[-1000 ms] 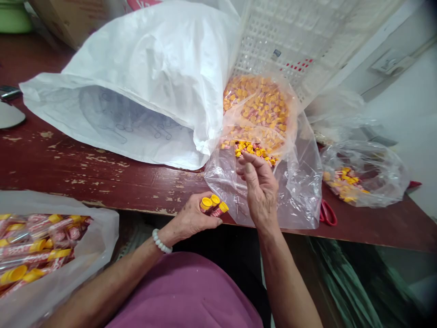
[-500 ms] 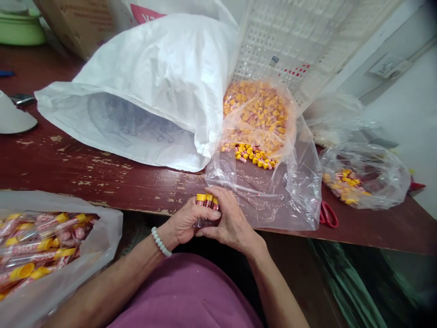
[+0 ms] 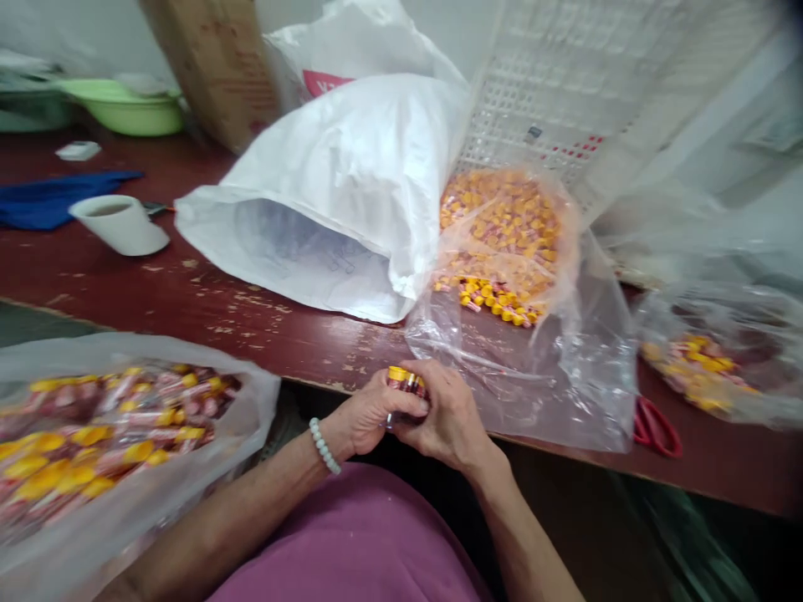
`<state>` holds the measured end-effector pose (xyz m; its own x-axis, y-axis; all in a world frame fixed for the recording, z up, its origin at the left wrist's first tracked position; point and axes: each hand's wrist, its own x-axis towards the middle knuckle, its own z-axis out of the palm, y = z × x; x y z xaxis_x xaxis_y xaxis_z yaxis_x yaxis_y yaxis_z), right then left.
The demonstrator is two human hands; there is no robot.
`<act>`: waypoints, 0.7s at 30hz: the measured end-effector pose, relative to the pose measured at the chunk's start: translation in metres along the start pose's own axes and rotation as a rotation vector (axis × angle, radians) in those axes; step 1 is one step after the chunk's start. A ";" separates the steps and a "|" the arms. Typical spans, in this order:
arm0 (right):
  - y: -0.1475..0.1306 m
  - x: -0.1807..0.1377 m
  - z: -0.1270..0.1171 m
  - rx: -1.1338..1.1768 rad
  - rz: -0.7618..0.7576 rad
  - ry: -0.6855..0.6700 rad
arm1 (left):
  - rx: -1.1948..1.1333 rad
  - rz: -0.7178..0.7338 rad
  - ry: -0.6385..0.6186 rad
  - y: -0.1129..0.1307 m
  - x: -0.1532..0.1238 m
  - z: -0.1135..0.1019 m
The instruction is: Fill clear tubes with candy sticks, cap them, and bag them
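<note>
Both hands meet at the near edge of the dark red table. My left hand is closed round a small bunch of tubes with yellow caps. My right hand wraps over the same bunch from the right, fingers closed on it. Just beyond them lies a clear plastic bag with many loose yellow-capped tubes heaped at its far end. At lower left a second clear bag of yellow-capped tubes sits off the table edge.
A large white sack lies open on the table behind the hands. A white cup, a blue cloth, a green bowl and a cardboard box stand at the left. A white lattice crate, red scissors and another bag are at the right.
My right hand came back from the clear bag and closed over the bunch in my left hand. The view has since swung left, showing the cup and bowl.
</note>
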<state>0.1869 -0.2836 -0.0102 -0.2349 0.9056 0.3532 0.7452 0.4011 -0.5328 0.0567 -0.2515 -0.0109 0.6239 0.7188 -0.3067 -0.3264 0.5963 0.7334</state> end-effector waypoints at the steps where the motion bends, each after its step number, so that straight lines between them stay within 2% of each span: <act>1: -0.001 0.001 0.001 -0.006 -0.019 0.010 | 0.000 0.014 0.007 0.001 -0.002 0.000; 9: -0.005 0.008 0.023 0.078 -0.107 0.086 | -0.105 0.029 0.174 0.017 -0.017 -0.007; 14: -0.014 0.003 0.024 -0.017 -0.199 0.119 | -0.088 0.013 0.119 0.014 -0.033 -0.010; 17: -0.024 0.005 0.023 0.098 -0.193 0.005 | 0.001 0.094 0.120 0.022 -0.055 -0.019; 19: -0.022 0.007 0.021 0.201 -0.128 -0.069 | 0.124 0.181 0.200 0.036 -0.077 -0.032; 21: -0.010 0.008 0.020 0.279 -0.005 -0.086 | 0.276 0.284 0.367 0.057 -0.105 -0.051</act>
<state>0.1650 -0.2778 -0.0172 -0.2992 0.9070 0.2964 0.5462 0.4175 -0.7262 -0.0632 -0.2748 0.0320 0.2335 0.9451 -0.2287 -0.2167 0.2799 0.9353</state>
